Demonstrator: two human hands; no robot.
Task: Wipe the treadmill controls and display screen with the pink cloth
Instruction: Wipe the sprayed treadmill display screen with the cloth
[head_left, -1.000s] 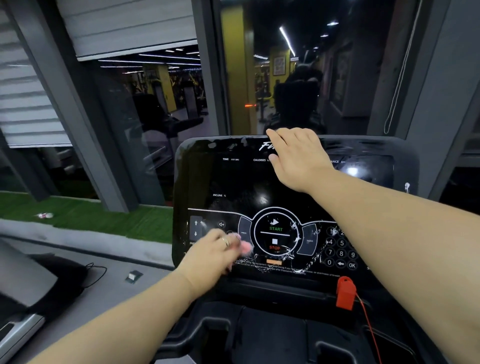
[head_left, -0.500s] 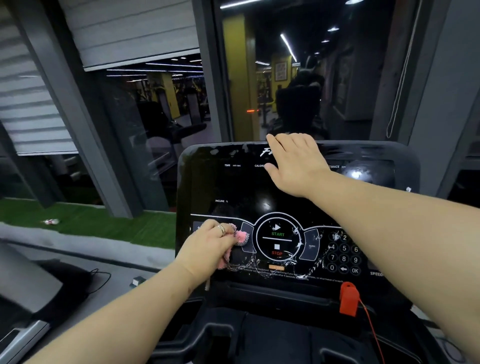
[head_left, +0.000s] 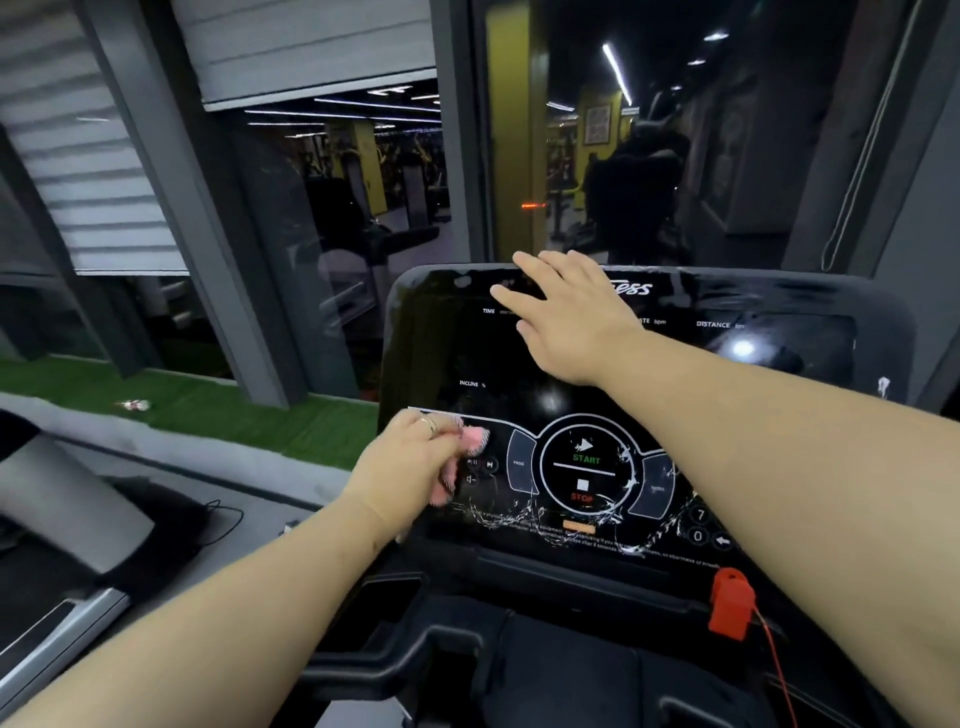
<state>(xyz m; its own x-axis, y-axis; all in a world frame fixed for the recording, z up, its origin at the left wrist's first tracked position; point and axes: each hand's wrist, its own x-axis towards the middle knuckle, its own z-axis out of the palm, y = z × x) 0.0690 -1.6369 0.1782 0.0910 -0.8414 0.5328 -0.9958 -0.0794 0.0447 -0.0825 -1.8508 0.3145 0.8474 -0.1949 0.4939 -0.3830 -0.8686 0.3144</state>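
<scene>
Pink cloth (head_left: 475, 436) gripped by left hand (head_left: 410, 467) against treadmill controls (head_left: 582, 467).

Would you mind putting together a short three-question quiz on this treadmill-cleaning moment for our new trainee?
1. True or false: the right hand holds the crumpled pink cloth.
2. Multiple choice: where does the left hand work on the glossy black treadmill console? A) on the number keypad, B) at the buttons left of the round START/STOP dial, C) on the red plastic safety clip.
3. Fill in: the right hand rests with straight fingers near the console's ____ edge.

Key: 1 false; 2 B; 3 top.
</scene>
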